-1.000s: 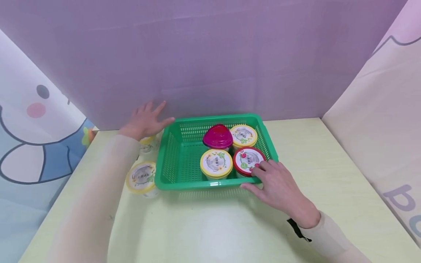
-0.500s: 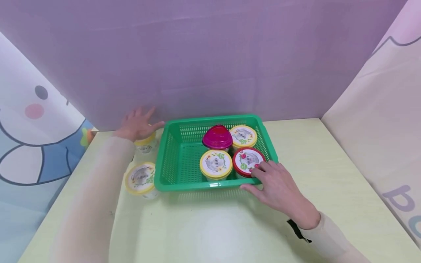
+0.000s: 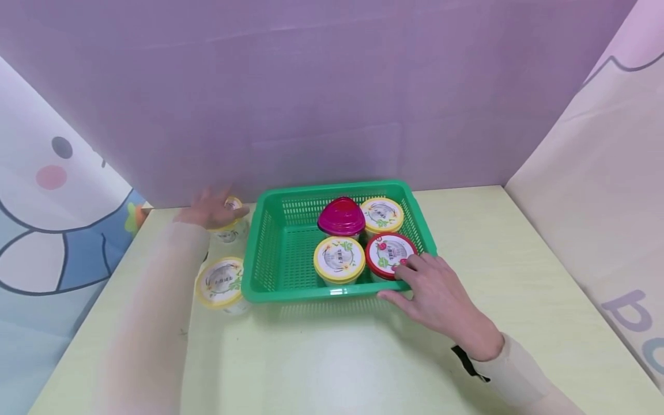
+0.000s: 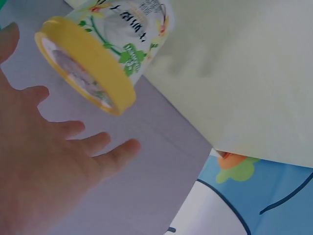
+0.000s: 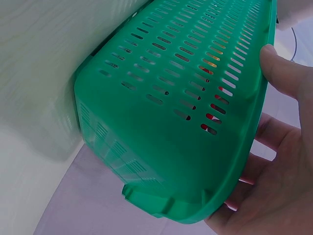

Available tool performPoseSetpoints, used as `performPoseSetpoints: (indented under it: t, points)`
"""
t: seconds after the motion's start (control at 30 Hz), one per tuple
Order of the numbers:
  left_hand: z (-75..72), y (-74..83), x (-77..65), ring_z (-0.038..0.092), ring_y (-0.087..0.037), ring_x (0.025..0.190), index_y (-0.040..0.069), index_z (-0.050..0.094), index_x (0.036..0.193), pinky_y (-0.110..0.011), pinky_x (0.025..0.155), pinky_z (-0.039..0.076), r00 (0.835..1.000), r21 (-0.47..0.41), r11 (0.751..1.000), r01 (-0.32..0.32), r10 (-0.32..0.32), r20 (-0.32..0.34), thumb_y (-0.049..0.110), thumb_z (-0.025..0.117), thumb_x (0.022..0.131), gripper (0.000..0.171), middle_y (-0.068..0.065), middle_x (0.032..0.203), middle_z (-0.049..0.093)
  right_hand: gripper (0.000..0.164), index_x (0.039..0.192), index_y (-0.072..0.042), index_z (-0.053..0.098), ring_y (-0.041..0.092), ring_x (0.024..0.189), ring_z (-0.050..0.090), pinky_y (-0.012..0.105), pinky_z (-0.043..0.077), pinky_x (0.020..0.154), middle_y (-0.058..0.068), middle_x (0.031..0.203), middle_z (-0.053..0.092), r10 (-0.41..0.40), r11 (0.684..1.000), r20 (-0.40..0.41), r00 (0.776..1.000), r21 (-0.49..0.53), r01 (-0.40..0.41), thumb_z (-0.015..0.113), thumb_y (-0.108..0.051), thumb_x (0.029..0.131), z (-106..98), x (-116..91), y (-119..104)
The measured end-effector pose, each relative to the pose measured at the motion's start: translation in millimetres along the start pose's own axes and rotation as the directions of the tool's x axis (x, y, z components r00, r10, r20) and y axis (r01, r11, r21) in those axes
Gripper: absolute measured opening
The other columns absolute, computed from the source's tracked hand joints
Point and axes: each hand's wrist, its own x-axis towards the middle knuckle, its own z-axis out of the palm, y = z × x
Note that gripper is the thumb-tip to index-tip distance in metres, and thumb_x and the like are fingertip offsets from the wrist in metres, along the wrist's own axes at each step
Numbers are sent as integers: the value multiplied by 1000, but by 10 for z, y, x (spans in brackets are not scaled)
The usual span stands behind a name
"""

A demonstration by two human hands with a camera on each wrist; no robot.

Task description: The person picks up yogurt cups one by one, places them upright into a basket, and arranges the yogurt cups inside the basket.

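Note:
My left hand [image 3: 211,210] is over a yellow-lidded paper cup [image 3: 228,236] at the back left, beside the green plastic basket [image 3: 298,295]. In the left wrist view its fingers are spread, with a gap between them and the cup's lid [image 4: 83,63]. My right hand [image 3: 441,297] grips the basket's rim near the front right corner, thumb outside and fingers over the edge. Inside the basket's right half stand two yellow-lidded cups [image 3: 339,260], a red-lidded cup [image 3: 384,253] and a tub with a magenta triangular lid [image 3: 341,218].
Another yellow-lidded cup [image 3: 221,282] stands against the basket's left side, near its front corner. A purple cloth wall [image 3: 332,104] rises close behind the basket. Printed panels [image 3: 67,230] flank the pale table [image 3: 332,357] on both sides.
My left hand has come down from beside the basket's back left corner, leftward onto the back cup's spot. The right hand stays on the rim; basket and cups have hardly moved.

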Motion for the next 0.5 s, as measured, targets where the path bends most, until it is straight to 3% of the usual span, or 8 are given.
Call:
performPoseSetpoints:
  t: [0.13,0.23,0.3,0.5]
  points:
    - [55,-32,3,4,-64,143,15,5,164,-83,100,21,999,15,1000,4,-5,46,64,42,99,89,-39,160,3,74,85,-9,70,21,73,53,35,44,66,4,83,61,-3,1000,-2,1000,-4,3,39,-75,95,-3,1,-2]
    - [78,-40,17,10,-66,141,15,7,164,-82,100,23,998,10,1000,1,-1,63,61,44,99,87,-41,158,7,56,85,-9,70,21,73,53,34,43,66,4,83,61,-6,1000,-1,1000,-9,6,66,-64,90,-6,3,-4]
    - [92,-46,36,13,-67,140,16,9,164,-82,99,25,998,-3,1000,7,-7,68,59,46,99,86,-40,158,8,48,85,-9,70,21,73,53,35,43,66,4,83,61,-7,1000,0,1000,-10,7,77,-56,83,-6,4,-4]
    - [133,-69,102,30,-65,134,16,23,159,-79,96,34,999,-34,999,-4,6,40,54,54,96,80,-37,153,22,51,86,-9,71,22,74,54,35,45,67,5,85,62,-6,1000,7,1000,-10,6,73,-60,86,0,2,0]
